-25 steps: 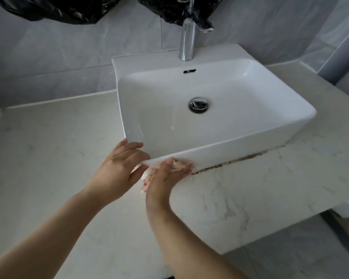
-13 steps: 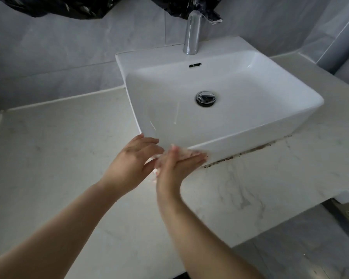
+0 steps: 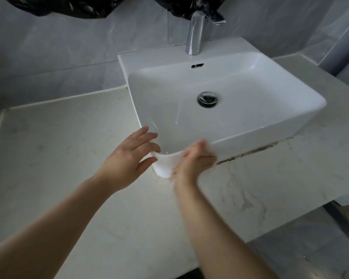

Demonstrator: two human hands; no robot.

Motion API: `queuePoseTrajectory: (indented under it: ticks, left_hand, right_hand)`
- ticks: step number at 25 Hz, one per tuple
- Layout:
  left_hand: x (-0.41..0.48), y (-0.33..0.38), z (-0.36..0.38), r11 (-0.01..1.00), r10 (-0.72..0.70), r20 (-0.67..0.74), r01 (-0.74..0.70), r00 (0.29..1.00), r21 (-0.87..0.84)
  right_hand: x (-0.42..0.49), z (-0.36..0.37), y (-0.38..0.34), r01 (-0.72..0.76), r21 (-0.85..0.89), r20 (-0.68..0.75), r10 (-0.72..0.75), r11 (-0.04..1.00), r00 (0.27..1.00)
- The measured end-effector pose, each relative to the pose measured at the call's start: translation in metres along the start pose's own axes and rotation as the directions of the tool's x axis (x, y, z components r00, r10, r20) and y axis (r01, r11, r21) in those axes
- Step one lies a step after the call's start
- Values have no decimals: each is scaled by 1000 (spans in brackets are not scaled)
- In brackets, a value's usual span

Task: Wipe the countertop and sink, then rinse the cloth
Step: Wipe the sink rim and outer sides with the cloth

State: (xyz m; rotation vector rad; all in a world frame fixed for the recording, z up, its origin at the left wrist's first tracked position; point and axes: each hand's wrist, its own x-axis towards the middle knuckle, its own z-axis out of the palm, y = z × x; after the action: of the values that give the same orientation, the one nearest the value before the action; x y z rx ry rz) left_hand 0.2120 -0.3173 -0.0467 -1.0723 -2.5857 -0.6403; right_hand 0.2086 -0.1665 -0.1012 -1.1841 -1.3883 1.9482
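A white rectangular sink (image 3: pixel 270 130) stands on a pale marble countertop (image 3: pixel 58 158). Both my hands are at its near-left corner. My left hand (image 3: pixel 129 156) hovers beside the corner with fingers spread and nothing in it. My right hand (image 3: pixel 191 160) is blurred, its palm pressed flat against the sink's front wall just right of the corner. A pale smear shows at its fingertips; I cannot tell whether that is a cloth. No cloth is clearly visible anywhere else.
A chrome faucet (image 3: pixel 194 35) rises at the back of the sink, and a chrome drain (image 3: pixel 208 98) sits in the basin. Dark grime (image 3: pixel 254 152) lines the sink's base on the right. Black plastic (image 3: pixel 69 7) hangs above. The counter's front edge runs below my forearms.
My right hand has slid slightly right along the sink's front wall. My left hand has opened and drawn back a little from the corner. The view has shifted slightly.
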Motion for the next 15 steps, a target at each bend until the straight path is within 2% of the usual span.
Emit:
queuePoseTrajectory:
  ticks: [2,3,4,5,7,8,10,12,13,15]
  left_hand:
    - [-1,-3,1,1000,-15,9,15,1000,-15]
    - [-1,-2,2,999,-33,2,33,999,-38]
    - [-2,0,3,997,-48,-5,47,999,-56]
    - [-2,2,3,996,-58,-11,57,998,-63]
    - [-1,4,1,997,-62,-17,61,998,-50]
    - [-1,5,-1,997,-61,-20,60,998,-42]
    - [1,7,-5,997,-70,-28,69,997,-36]
    - [1,9,-7,997,-69,-26,68,997,-25]
    - [0,11,-7,997,-75,-16,74,997,-21]
    - [-4,13,-6,996,-90,2,90,996,-10]
  right_hand:
    - [51,-6,-20,93,141,-125,-76,986,989]
    - [58,-6,-19,124,184,-122,-103,975,987]
    - [45,-6,-17,126,138,-90,-115,982,989]
    - [26,-1,-3,109,60,-34,-107,992,994]
    - [-14,12,37,7,-42,158,-1,999,987]
    - [-25,15,39,-53,-48,194,62,997,979]
    - [-24,14,21,-163,-31,85,165,986,983]
    - [-16,12,-3,-203,112,-13,205,973,979]
    - [-15,13,-4,-215,146,-2,217,966,976]
    - [-29,13,-9,-247,68,68,243,967,968]
